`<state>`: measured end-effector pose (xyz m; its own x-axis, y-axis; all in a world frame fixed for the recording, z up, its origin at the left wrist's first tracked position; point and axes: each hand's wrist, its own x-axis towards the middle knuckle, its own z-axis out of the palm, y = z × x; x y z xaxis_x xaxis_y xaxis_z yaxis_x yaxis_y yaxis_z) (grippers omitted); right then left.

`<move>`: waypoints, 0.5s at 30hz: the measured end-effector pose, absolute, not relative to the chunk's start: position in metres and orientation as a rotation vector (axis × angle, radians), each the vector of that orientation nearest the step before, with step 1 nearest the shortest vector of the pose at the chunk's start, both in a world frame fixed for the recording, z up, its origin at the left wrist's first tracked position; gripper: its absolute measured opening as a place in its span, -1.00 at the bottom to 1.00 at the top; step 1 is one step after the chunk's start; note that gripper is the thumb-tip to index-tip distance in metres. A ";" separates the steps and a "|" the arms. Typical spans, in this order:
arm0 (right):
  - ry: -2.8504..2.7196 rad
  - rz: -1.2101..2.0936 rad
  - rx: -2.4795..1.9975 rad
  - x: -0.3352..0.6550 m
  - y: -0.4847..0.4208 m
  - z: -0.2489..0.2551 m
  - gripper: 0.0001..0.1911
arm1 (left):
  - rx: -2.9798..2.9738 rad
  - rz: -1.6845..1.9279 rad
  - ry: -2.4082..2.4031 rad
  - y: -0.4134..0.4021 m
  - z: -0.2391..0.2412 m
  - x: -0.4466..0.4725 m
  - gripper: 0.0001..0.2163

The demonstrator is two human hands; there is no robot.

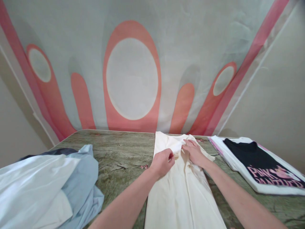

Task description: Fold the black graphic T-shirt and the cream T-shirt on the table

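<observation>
A cream-coloured shirt [176, 197] lies lengthwise on the table, its collar end towards the far edge and a sleeve sticking out at the right. My left hand [164, 163] is closed in a pinch on the cloth just below the collar. Close by on the right, my right hand [194, 153] rests on the upper part of the shirt with its fingers stretched out. Small creases run down the fabric between and below both hands. The left fingertips are partly hidden by the curl of the hand.
To the left is a loose heap of clothes, with a white garment [30, 181] over a light blue garment [83, 178]. Folded shirts, topped by a black printed T-shirt [259, 162], lie at the right. The wood-patterned table [119, 143] meets a backdrop [90, 38] with pink shapes.
</observation>
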<state>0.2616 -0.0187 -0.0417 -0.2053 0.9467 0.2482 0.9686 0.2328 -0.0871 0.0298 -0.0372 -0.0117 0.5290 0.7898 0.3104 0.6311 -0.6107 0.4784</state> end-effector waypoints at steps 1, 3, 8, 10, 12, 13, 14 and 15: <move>-2.262 -0.109 -1.813 0.262 -0.018 -0.043 -0.58 | 2.472 0.724 1.172 -0.037 -0.011 0.030 -0.95; -2.270 -0.094 -1.841 0.262 -0.016 -0.045 -0.57 | 2.491 0.710 1.153 -0.038 -0.011 0.030 -0.93; -2.437 -0.162 -1.845 0.263 -0.005 -0.039 -0.57 | 2.534 0.688 1.102 -0.038 -0.010 0.031 -0.94; -2.517 -0.252 -1.807 0.266 0.003 -0.034 -0.58 | 2.554 0.669 1.079 -0.038 -0.009 0.031 -0.93; -2.564 -0.352 -1.759 0.271 0.013 -0.029 -0.62 | 2.568 0.636 1.070 -0.038 -0.009 0.032 -0.91; -2.583 -0.395 -1.723 0.274 0.018 -0.027 -0.65 | 2.577 0.623 1.066 -0.038 -0.009 0.032 -0.90; -2.606 -0.431 -1.677 0.277 0.021 -0.025 -0.67 | 2.588 0.620 1.058 -0.037 -0.009 0.033 -0.90; -2.632 -0.457 -1.627 0.280 0.024 -0.024 -0.67 | 2.603 0.625 1.043 -0.037 -0.010 0.034 -0.90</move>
<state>0.2797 0.0239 -0.0236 -0.4589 0.8733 0.1635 0.8774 0.4163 0.2386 0.0338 -0.0368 -0.0097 0.6482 0.7039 0.2906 0.5885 -0.7052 0.3955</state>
